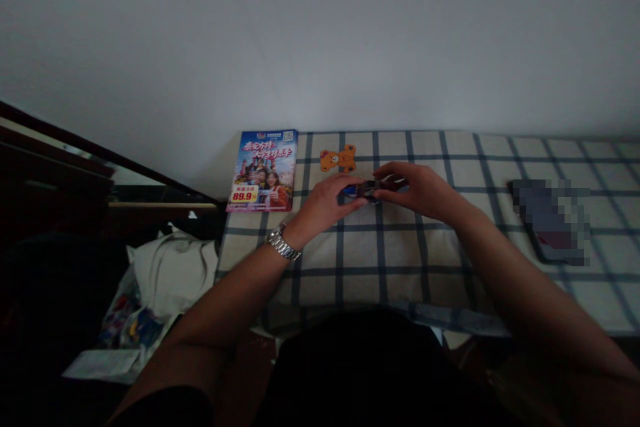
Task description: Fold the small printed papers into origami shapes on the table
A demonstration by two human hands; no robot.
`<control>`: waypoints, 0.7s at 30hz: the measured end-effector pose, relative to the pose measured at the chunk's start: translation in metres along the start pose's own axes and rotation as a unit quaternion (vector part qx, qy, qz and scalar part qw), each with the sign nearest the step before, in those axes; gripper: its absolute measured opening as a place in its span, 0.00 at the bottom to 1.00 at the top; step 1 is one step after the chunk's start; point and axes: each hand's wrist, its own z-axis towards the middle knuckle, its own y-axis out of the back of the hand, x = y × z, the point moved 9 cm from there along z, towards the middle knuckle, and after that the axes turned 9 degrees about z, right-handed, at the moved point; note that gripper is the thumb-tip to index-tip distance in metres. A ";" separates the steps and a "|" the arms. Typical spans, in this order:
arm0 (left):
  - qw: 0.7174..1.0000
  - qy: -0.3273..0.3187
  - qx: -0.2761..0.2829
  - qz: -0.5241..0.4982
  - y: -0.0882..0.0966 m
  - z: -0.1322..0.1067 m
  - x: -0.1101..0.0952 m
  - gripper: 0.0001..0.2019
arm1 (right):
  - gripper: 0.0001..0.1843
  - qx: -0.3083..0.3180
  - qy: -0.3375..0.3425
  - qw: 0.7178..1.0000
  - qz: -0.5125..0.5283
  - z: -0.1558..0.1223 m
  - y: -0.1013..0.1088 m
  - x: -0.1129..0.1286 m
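Observation:
Over the checked tablecloth (400,247) both my hands meet on a small dark object with blue on it (363,191). My left hand (327,203), with a metal watch (283,244) on its wrist, pinches the object's left end. My right hand (417,188) pinches its right end with thumb and fingers closed. The object is too small and dim to name. An orange bear-shaped piece (339,159) lies flat just beyond my hands.
A colourful leaflet marked 89.9 (263,170) lies at the table's far left corner against the white wall. A dark flat item, blurred out (553,221), rests at the right. Pale bags and printed wrappers (160,280) sit low on the left, beside dark furniture.

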 end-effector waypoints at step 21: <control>0.989 0.082 -0.013 -0.123 0.000 0.001 0.013 0.12 | 0.22 -0.097 -0.015 0.977 0.192 -0.021 -0.008 -0.032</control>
